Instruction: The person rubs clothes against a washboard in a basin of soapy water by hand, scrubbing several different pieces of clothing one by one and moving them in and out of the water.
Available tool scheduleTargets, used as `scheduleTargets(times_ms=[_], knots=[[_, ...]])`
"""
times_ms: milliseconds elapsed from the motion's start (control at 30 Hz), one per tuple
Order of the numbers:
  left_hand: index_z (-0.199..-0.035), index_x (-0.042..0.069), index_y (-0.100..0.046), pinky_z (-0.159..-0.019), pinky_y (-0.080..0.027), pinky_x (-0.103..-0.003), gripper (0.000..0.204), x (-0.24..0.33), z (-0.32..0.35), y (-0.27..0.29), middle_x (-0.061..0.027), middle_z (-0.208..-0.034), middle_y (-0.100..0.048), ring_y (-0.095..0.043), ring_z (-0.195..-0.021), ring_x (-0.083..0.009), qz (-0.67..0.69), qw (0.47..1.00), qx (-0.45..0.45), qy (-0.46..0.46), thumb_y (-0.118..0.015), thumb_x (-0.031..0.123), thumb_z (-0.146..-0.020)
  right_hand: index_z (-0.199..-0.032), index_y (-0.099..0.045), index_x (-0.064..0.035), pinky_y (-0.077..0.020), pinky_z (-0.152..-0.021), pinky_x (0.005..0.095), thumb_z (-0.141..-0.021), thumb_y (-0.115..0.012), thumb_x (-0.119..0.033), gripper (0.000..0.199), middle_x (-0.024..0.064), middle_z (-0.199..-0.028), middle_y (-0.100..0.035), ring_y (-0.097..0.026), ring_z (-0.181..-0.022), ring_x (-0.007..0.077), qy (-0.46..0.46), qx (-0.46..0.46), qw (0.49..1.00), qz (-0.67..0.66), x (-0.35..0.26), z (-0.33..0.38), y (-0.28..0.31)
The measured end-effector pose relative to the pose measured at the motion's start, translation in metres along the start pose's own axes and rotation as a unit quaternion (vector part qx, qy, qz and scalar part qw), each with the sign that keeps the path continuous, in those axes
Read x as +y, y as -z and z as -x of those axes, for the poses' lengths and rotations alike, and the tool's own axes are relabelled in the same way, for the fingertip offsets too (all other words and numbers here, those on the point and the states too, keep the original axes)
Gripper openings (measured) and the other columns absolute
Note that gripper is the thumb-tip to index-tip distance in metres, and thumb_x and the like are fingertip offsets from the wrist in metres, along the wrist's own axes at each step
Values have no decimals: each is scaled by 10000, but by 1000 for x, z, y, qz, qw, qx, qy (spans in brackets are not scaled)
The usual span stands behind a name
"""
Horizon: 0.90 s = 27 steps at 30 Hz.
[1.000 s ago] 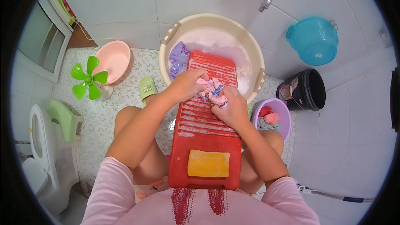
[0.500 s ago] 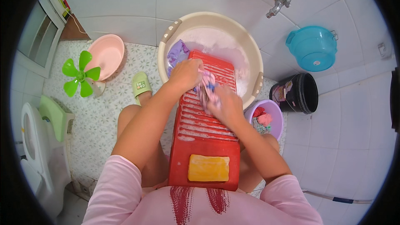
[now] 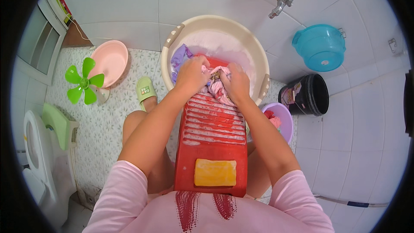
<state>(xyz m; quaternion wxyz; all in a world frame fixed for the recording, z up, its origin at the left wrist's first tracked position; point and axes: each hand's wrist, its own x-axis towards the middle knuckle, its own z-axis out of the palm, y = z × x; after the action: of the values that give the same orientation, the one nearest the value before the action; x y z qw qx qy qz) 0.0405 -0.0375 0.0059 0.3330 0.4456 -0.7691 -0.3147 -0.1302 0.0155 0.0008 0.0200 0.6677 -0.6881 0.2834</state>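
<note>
Our left hand (image 3: 192,75) and right hand (image 3: 236,83) clench a pink garment (image 3: 217,87) at the red washboard's (image 3: 213,133) twelve o'clock end, propped into the soapy basin (image 3: 215,23) for scrubbing

Two hands: left hand (image 3: 191,76), right hand (image 3: 237,83). One red washboard (image 3: 213,136), one yellow soap bar (image 3: 215,172). Four basins (cream (image 3: 215,23), pink (image 3: 113,60), blue (image 3: 321,47), small purple (image 3: 284,118)). One black bucket (image 3: 307,96), one green fan (image 3: 83,81), one tap (image 3: 280,3).

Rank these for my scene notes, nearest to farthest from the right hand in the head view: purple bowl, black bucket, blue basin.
From the right hand:
1. Purple bowl, just lower right, beside the washboard.
2. Black bucket, farther right.
3. Blue basin, upper right, on the floor tiles.
</note>
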Motion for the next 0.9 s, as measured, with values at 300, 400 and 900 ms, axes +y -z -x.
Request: scheduleTargets(times_ms=[300, 400, 900], knots=[[-980, 70, -649, -897, -435, -398, 211, -10, 1, 6, -177, -1092, -571, -526, -1046, -351, 121, 992, 25, 5, -616, 205, -821, -785, -552, -43, -472, -655, 465, -678, -675, -199, 226, 158, -767, -534, -567, -737, 342, 128, -120, 980, -90, -57, 79, 65], [-1052, 34, -633, -885, -456, -364, 245, -10, 7, -1, -169, -1090, -567, -556, -1020, -297, 82, 995, -53, -36, -587, 201, -879, -777, -612, -36, -490, -644, 484, -732, -654, -273, 245, 189, -755, -588, -598, -680, 374, -10, -97, 995, 8, -46, 64, 22], [-1069, 37, -613, -826, -459, -418, 297, -10, 7, 13, -199, -1017, -638, -601, -952, -363, 72, 991, -110, 28, -498, 272, -928, -750, -626, -31, -507, -591, 461, -727, -669, -240, 215, 180, -724, -627, -635, -658, 357, 13, -185, 983, -6, -83, 75, 52]])
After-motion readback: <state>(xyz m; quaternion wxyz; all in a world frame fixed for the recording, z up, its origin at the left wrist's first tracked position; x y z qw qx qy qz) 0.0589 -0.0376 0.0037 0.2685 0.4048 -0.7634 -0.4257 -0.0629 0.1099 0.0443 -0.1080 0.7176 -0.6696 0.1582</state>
